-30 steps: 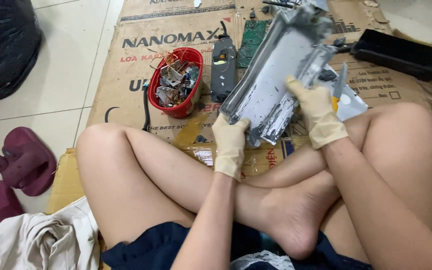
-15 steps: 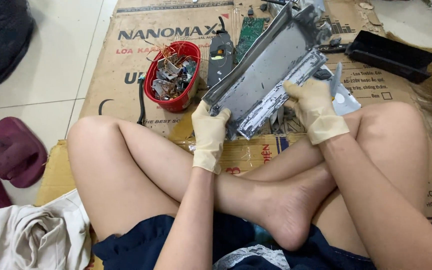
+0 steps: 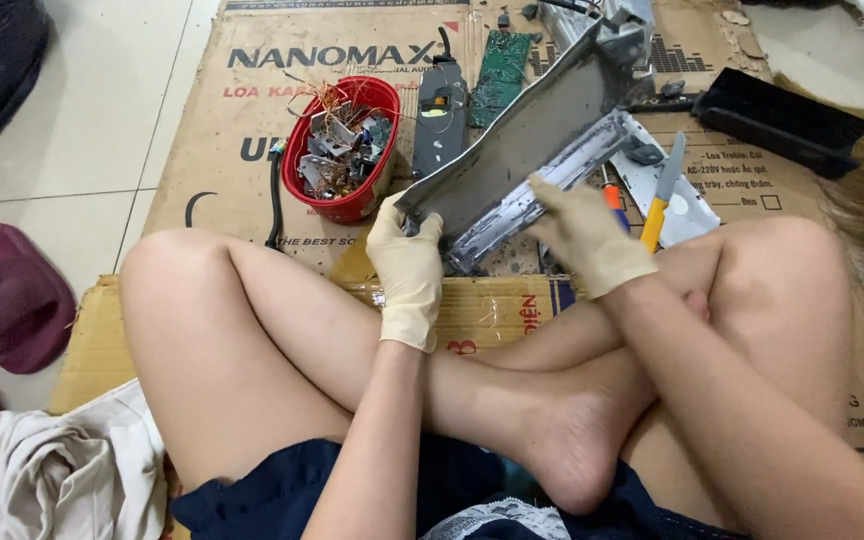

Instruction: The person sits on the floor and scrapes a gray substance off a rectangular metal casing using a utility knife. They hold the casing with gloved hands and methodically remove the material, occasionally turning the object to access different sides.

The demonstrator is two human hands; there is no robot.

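We sit cross-legged on the tiled floor (image 3: 92,110), on flattened cardboard (image 3: 242,150). Taking the grey metal casing (image 3: 522,150) as our landmark: left of it stands a red bowl (image 3: 344,205) of loose parts. At its near corner, our left hand (image 3: 407,265) has its fingers clamped on the edge. At its lower rim, our right hand (image 3: 587,235) curls its fingers on. Just right of it lies a yellow-handled knife (image 3: 660,200). We judge a firm, steady two-handed hold best, keeping gloves off sharp edges.
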